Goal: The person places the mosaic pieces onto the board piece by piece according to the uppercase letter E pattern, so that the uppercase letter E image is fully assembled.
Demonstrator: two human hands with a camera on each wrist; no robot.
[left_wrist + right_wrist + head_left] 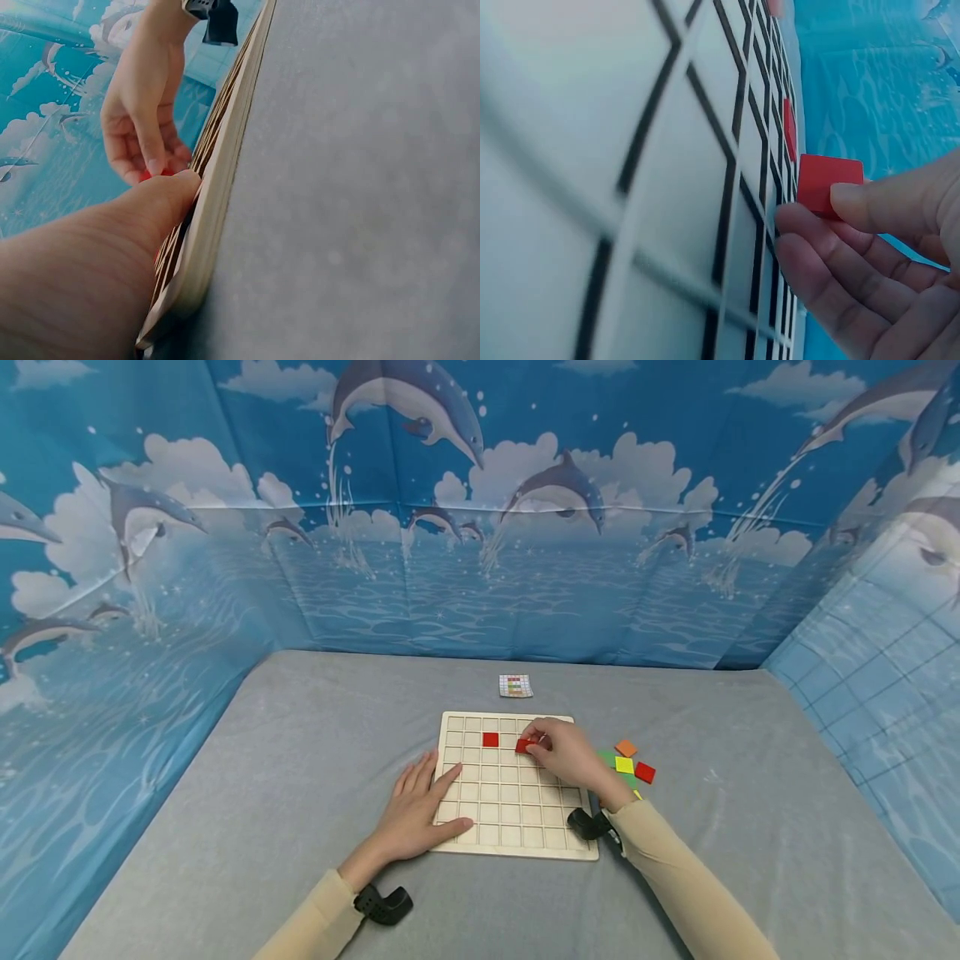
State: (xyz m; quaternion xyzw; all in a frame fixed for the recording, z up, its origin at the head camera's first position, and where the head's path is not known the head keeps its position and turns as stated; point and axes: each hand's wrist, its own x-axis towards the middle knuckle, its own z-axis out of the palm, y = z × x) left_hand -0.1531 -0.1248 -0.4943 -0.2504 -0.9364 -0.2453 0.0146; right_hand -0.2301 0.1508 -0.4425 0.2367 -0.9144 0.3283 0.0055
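The left hand [417,814] is laid flat with fingers spread on the near left corner of the wooden grid board [510,827]. One red tile [491,740] is seated in a cell of the board's second row. Just to its right, a second red tile [522,745] is pinched between the right hand's [572,755] thumb and fingers, tilted above the board. Loose coloured tiles [628,763] are seen on the grey cloth beyond the board's right edge.
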